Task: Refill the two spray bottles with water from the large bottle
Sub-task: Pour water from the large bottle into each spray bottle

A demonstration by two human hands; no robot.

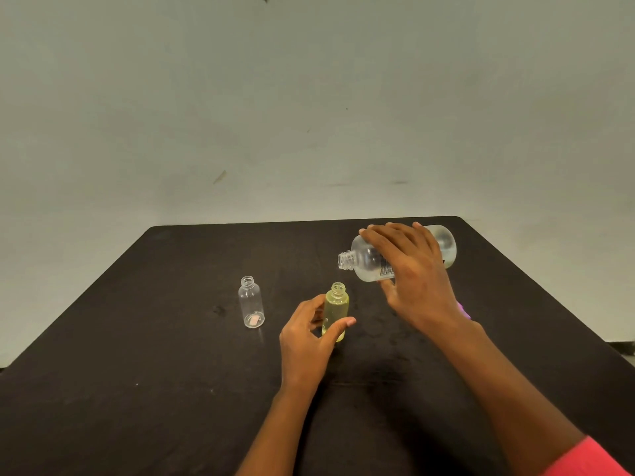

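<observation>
Fingers of the left hand (305,341) clasp the seemingly full yellow bottle (337,305), those of the right hand (415,280) grip the tilted large bottle (367,261), while the clear bottle (251,302) at nine o'clock looks empty.

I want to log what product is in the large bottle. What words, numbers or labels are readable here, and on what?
Large bottle: its label shows dark print, perhaps a barcode, partly under the right hand; too small and blurred to read.
Clear spray bottle: a pale patch at its base, no letters legible.
Yellowish spray bottle, held by the left hand: no text visible.
</observation>
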